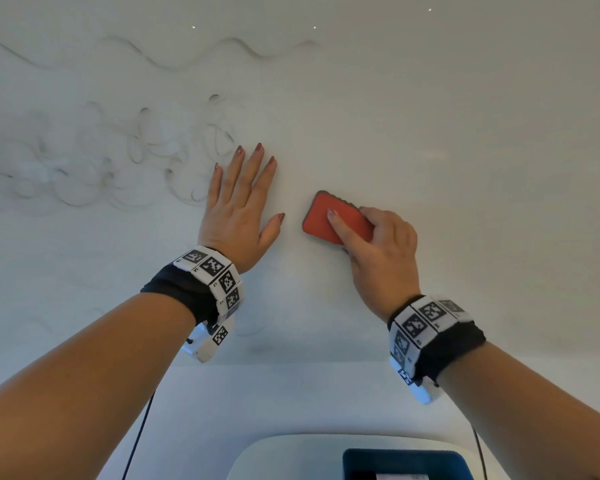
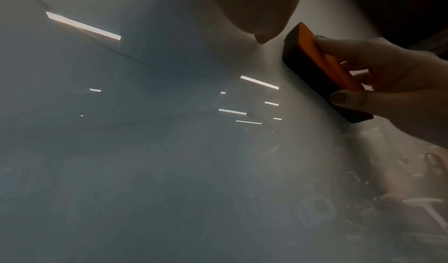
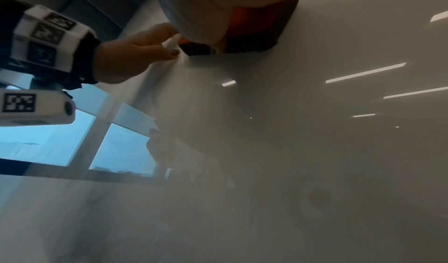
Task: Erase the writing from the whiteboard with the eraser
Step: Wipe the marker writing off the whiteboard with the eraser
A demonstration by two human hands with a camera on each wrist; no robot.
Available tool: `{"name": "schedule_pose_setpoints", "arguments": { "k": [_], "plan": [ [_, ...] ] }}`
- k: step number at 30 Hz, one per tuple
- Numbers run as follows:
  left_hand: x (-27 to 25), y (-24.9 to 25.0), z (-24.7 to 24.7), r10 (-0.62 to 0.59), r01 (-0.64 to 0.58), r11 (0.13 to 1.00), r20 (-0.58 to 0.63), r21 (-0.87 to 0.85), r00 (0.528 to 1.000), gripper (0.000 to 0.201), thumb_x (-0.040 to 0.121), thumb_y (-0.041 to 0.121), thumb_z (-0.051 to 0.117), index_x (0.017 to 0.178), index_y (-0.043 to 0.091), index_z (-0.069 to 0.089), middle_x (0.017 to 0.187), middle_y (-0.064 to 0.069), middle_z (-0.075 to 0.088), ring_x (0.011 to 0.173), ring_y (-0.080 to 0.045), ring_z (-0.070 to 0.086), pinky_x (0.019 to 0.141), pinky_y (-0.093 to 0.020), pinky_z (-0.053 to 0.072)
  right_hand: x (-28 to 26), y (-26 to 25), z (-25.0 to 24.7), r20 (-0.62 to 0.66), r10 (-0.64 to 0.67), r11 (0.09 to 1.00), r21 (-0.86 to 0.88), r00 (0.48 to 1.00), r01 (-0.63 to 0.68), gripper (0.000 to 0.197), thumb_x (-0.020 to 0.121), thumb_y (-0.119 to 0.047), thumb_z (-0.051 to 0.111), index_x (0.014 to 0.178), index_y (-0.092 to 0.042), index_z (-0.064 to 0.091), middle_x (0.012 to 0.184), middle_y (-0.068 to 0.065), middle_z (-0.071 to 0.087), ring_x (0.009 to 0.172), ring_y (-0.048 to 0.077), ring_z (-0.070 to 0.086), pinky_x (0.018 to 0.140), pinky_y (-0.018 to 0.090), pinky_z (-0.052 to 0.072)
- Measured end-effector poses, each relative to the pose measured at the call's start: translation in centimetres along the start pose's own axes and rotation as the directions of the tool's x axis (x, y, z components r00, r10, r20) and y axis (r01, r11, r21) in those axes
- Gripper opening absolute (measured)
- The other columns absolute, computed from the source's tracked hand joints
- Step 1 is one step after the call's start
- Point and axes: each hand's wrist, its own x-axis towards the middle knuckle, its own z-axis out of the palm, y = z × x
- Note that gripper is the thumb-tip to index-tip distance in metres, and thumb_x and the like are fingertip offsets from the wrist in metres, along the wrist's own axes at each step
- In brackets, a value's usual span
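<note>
A white whiteboard [image 1: 430, 116] fills the head view. Faint smeared scribbles [image 1: 94, 157] and a wavy line [image 1: 174, 57] cover its left and upper-left part. My right hand [image 1: 378, 251] grips a red-backed eraser [image 1: 329, 216] with a dark felt base, pressed flat on the board right of centre. The forefinger lies along its back and the thumb pinches its lower edge. The left wrist view shows the eraser [image 2: 315, 64] edge-on against the board. My left hand [image 1: 239, 202] lies flat on the board with fingers spread, just left of the eraser and at the scribbles' right edge.
Below the board runs a pale ledge [image 1: 291, 393]. At the bottom of the head view sit a white rounded surface [image 1: 257, 459] and a dark blue box [image 1: 402, 462]. Thin black cables [image 1: 139, 438] hang from both wristbands. The board's right half shows no marks.
</note>
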Motion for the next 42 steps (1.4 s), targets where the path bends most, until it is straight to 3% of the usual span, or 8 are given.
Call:
{"name": "schedule_pose_setpoints", "arguments": {
  "k": [5,9,13,20,32,36,40,42],
  "plan": [
    [0.0,-0.1,0.1,0.013,-0.013,1.0,0.003,0.012,1.0,0.07,0.092,0.045,0.042,0.15,0.014,0.017,0.158,-0.007,0.01,0.146,-0.025,0.004,0.117,-0.047,0.006,-1.0,-1.8,1.1,0.06,-0.153,0.988,0.011,0.986,0.153,0.069,0.075,-0.002,0.065,0.136,-0.033,0.052,0.12,0.013,0.052,0.108,0.032,0.044,0.089,0.045,0.031],
    [-0.1,-0.3,0.1,0.02,-0.02,1.0,0.0,0.02,1.0,0.07,0.091,0.043,0.043,0.149,0.013,0.017,0.158,-0.008,0.01,0.145,-0.026,0.005,0.118,-0.046,0.005,-3.5,-1.8,1.9,0.18,-0.312,0.95,0.025,0.933,0.312,0.064,0.078,-0.009,0.054,0.137,-0.033,0.05,0.124,0.01,0.048,0.11,0.031,0.045,0.092,0.043,0.032],
    [-0.1,-0.4,0.1,0.029,-0.029,0.999,0.007,0.034,1.0,0.07,0.092,0.044,0.042,0.15,0.014,0.016,0.158,-0.007,0.01,0.145,-0.026,0.004,0.118,-0.046,0.005,-5.5,-0.3,2.0,0.206,-0.335,0.939,-0.001,0.919,0.343,0.061,0.08,-0.008,0.053,0.135,-0.034,0.052,0.123,0.009,0.049,0.11,0.03,0.047,0.095,0.043,0.034],
    [0.0,-0.6,-0.1,0.035,-0.035,0.999,-0.004,0.039,0.999,0.07,0.091,0.043,0.046,0.149,0.014,0.02,0.157,-0.007,0.013,0.145,-0.025,0.007,0.117,-0.046,0.007,-3.5,2.5,-0.6,0.06,-0.113,0.992,-0.049,0.992,0.116,0.074,0.073,-0.001,0.072,0.135,-0.036,0.048,0.12,0.012,0.048,0.108,0.034,0.047,0.089,0.046,0.033],
    [0.9,-5.5,-3.3,-0.046,0.049,0.997,-0.061,0.051,0.997,0.063,0.095,0.04,0.04,0.15,0.017,0.018,0.158,-0.004,0.01,0.146,-0.022,0.003,0.117,-0.045,0.001,3.8,-2.2,-0.3,-0.058,0.103,0.995,-0.001,0.993,-0.103,0.06,0.086,-0.015,0.065,0.139,-0.03,0.044,0.123,0.017,0.048,0.11,0.034,0.041,0.092,0.05,0.034],
    [1.2,-7.2,-3.9,-0.047,0.051,0.996,-0.054,0.074,0.997,0.062,0.095,0.039,0.038,0.15,0.017,0.018,0.158,-0.005,0.011,0.145,-0.023,0.005,0.117,-0.045,0.001,3.9,-4.8,1.1,-0.045,0.03,0.999,0.014,0.999,-0.03,0.063,0.082,-0.018,0.068,0.138,-0.032,0.044,0.12,0.015,0.049,0.105,0.032,0.042,0.087,0.047,0.034],
    [0.8,-8.1,-3.6,-0.046,0.048,0.995,-0.022,0.092,0.999,0.063,0.095,0.041,0.036,0.15,0.018,0.017,0.158,-0.003,0.011,0.146,-0.021,0.006,0.117,-0.044,0.003,2.2,-7.3,2.9,0.028,-0.145,0.989,0.004,0.989,0.145,0.072,0.075,-0.013,0.074,0.138,-0.034,0.045,0.118,0.011,0.049,0.101,0.031,0.046,0.082,0.042,0.031],
    [0.7,-8.2,-3.5,-0.041,0.042,0.994,-0.019,0.096,0.999,0.063,0.095,0.041,0.037,0.15,0.019,0.016,0.158,-0.002,0.01,0.146,-0.02,0.005,0.117,-0.044,0.002,0.4,-8.3,3.8,0.096,-0.236,0.972,0.019,0.967,0.235,0.069,0.075,-0.009,0.067,0.137,-0.033,0.047,0.116,0.011,0.052,0.1,0.031,0.046,0.081,0.042,0.032]
  ]
}}
